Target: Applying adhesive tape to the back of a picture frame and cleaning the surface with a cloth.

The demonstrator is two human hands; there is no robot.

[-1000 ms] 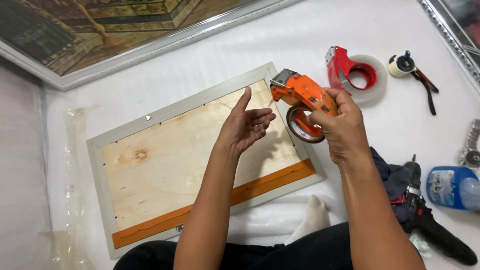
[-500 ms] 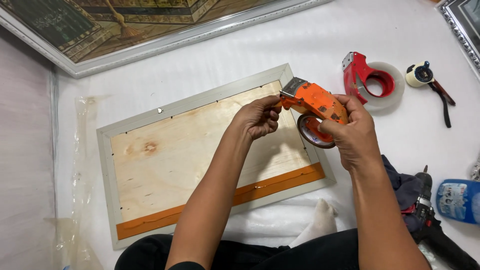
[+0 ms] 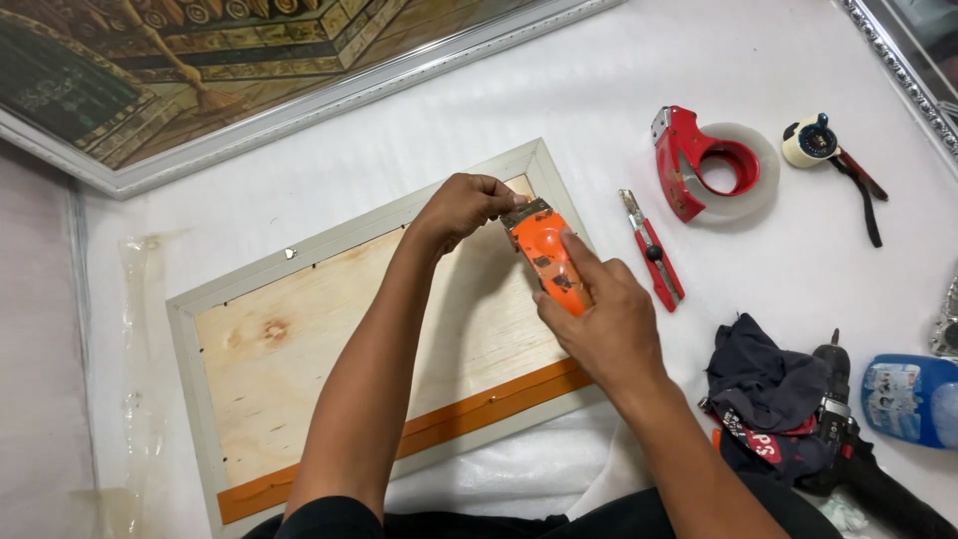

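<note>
Right hand (image 3: 599,324) gripping orange tape dispenser (image 3: 547,262), fingers closed

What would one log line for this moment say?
left hand: pinching at dispenser's front | right hand: gripping orange tape dispenser | under: frame back | near: red cutter

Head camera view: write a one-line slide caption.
Right hand presses an orange tape dispenser onto a frame's plywood back; left hand pinches at its front end.

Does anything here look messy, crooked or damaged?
Mostly tidy. The orange tape strip along the near edge of the frame's plywood back looks wrinkled and uneven. A dark cloth lies crumpled against the drill. The orange tape dispenser in the right hand looks scuffed.
</note>
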